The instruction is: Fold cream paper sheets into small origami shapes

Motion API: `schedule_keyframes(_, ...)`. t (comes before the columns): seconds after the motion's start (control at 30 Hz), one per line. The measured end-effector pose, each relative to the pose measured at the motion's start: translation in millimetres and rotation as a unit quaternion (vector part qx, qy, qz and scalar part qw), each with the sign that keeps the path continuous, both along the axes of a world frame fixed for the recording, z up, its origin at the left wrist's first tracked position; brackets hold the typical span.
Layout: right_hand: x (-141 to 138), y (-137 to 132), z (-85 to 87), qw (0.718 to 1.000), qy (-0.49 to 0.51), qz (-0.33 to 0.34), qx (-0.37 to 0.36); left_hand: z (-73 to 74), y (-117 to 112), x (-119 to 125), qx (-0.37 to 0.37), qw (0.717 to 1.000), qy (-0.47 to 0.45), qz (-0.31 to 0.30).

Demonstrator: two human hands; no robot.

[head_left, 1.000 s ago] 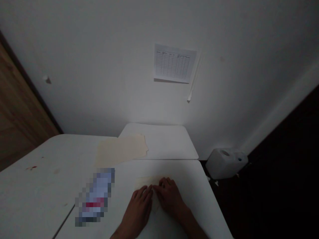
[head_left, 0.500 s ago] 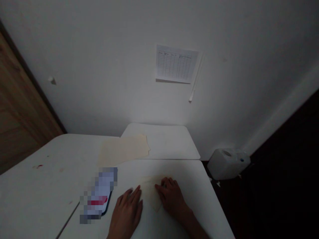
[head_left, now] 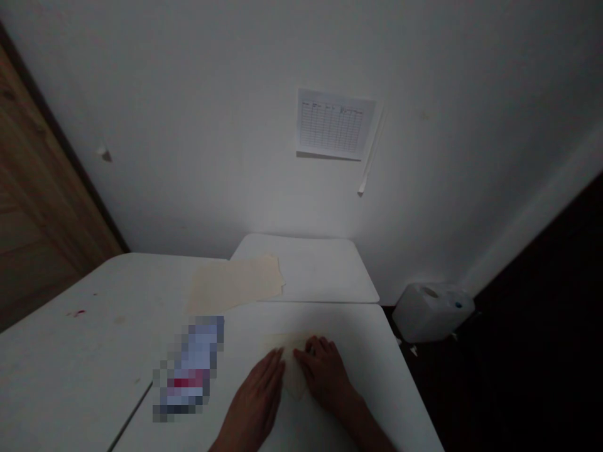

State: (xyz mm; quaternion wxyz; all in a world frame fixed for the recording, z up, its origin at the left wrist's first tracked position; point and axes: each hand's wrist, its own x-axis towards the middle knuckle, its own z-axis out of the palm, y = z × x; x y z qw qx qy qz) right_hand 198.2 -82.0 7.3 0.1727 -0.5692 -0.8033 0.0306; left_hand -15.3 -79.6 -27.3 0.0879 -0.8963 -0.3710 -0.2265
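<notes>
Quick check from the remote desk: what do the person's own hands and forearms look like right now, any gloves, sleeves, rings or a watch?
Both hands are bare: no gloves on the left hand or the right hand. The forearms show no sleeves as far as the frame reaches. No ring, watch or band is visible, though the dim light could hide small items.

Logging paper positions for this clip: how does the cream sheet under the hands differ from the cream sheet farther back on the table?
The near sheet lies under both hands, the left hand and right hand flat on it; the far sheet lies untouched. The near sheet looks smaller and is mostly covered; the far sheet shows whole, reaching onto the small table behind. Both are pale cream and lie flat on white tabletops.
</notes>
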Motion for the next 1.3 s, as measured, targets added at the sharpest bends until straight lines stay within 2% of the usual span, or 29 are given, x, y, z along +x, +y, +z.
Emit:
schedule_keyframes(0.13, -0.7, 1.1, -1.9, 1.0, -0.014, -0.003, -0.002, 1.9, 0.6, 11.9, -0.027, 1.0, -0.009, 0.002)
schedule_keyframes(0.27, 3.2, -1.1, -2.7, 1.0, -0.014, -0.024, -0.003, -0.1, 2.3, 12.1, -0.034, 0.999, -0.021, 0.01)
schedule_keyframes(0.43, 25.8, -10.8, 0.4, 0.998, 0.002, -0.058, 0.007, -4.5, 4.7, 10.9, -0.042, 0.998, -0.045, 0.014)
schedule_keyframes(0.53, 39.3, -15.8, 1.7, 0.996, 0.001, -0.084, 0.013, -3.9, 11.3, 12.7, -0.071, 0.995, -0.067, 0.012)
schedule_keyframes(0.73, 42.7, -13.8, -0.3, 0.995, 0.0, -0.101, 0.02, 17.2, 38.2, 16.3, -0.175, 0.98, -0.088, 0.022)
schedule_keyframes(0.83, 42.5, -9.2, -0.8, 0.994, 0.001, -0.104, 0.02, 22.9, 52.5, 11.8, -0.201, 0.972, -0.119, -0.001)
schedule_keyframes(0.97, 49.2, 0.9, 1.5, 0.996, 0.018, -0.084, -0.009, 18.1, 67.4, -0.2, -0.203, 0.969, -0.14, -0.008)
schedule_keyframes(1.07, 55.0, 13.2, 6.8, 0.998, 0.035, -0.04, -0.04, 19.3, 75.3, -4.7, -0.205, 0.971, -0.126, -0.005)
schedule_keyframes(1.2, 56.4, 32.7, 17.7, 0.994, 0.019, 0.016, -0.109, 28.8, 84.4, -2.1, -0.278, 0.956, -0.087, 0.023)
schedule_keyframes(1.3, 54.4, 44.1, 23.9, 0.989, 0.013, 0.028, -0.146, 31.5, 89.7, 0.3, -0.309, 0.948, -0.077, 0.024)
